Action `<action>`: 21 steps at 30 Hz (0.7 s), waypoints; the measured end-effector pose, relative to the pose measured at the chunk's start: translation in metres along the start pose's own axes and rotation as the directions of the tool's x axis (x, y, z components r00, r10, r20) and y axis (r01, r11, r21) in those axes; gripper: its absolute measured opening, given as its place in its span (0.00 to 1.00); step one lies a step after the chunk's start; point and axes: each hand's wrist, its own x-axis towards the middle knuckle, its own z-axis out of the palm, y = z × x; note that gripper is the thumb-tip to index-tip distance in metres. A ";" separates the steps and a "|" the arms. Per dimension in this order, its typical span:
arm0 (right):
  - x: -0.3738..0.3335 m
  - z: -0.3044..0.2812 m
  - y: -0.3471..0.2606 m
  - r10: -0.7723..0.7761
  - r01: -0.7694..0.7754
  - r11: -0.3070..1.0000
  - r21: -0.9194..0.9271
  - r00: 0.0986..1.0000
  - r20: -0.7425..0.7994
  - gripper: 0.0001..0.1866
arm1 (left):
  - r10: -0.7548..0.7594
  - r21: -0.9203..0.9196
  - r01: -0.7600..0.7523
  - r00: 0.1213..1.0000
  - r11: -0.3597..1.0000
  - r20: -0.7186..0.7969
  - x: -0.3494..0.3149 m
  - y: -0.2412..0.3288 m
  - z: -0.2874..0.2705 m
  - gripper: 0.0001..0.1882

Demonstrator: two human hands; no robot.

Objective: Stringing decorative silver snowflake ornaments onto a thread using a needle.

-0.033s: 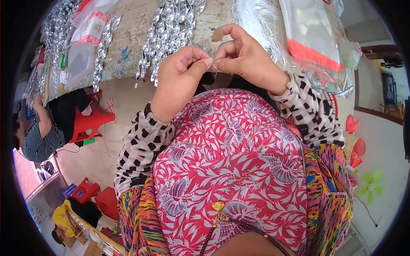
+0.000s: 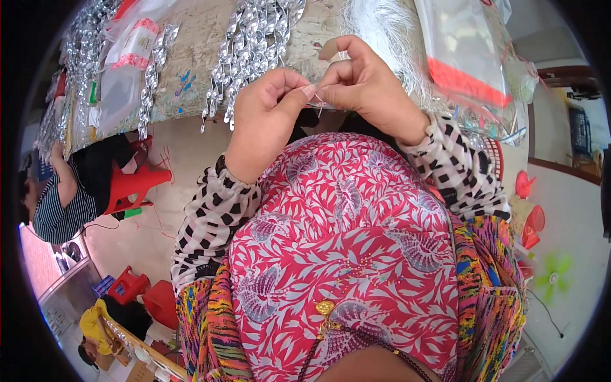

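At table edge (image 2: 203, 102), both hands pinch thin wire (image 2: 316, 104): left (image 2: 264, 121), right (image 2: 366, 86), fingertips touching.

Blouse (image 2: 356, 242) red, white leaf print; sleeves (image 2: 213, 223) black-white checked; strands (image 2: 254, 44) silver; stool (image 2: 137, 184) red.

I sit at a pale, worn table (image 2: 203, 38) in bright daylight. The floor (image 2: 184, 165) below me is light and smooth. To my left stands a red plastic stool (image 2: 137, 184), with more red stools (image 2: 130, 286) nearby. To my right runs a white wall with a dark wooden baseboard (image 2: 566, 169).
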 end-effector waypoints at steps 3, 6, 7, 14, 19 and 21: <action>-0.002 0.001 -0.001 0.006 0.012 0.992 0.123 0.989 -0.148 0.21 | -0.040 0.007 0.040 0.999 0.999 -0.017 0.003 -0.003 0.002 0.03; 0.000 -0.012 0.001 0.019 0.039 0.982 0.186 0.953 -0.301 0.21 | -0.086 -0.030 0.085 0.996 0.996 -0.008 0.004 0.002 0.002 0.03; 0.002 -0.020 0.005 -0.001 0.065 0.985 0.161 0.929 -0.370 0.20 | -0.085 -0.030 0.085 0.996 0.996 -0.007 0.004 0.001 0.001 0.03; 0.012 -0.090 0.007 -0.319 0.251 0.948 -0.197 0.766 -0.559 0.20 | -0.167 -0.176 0.177 0.983 0.968 0.072 -0.001 0.000 -0.001 0.03; -0.001 -0.040 -0.005 -0.288 0.171 0.889 -0.425 0.930 -0.228 0.19 | -0.230 -0.168 0.257 0.959 0.952 0.166 -0.003 0.008 -0.003 0.05; -0.015 -0.016 -0.011 -0.351 0.263 0.705 -0.658 0.936 -0.001 0.16 | -0.283 -0.229 0.353 0.914 0.907 0.290 -0.002 0.015 0.000 0.09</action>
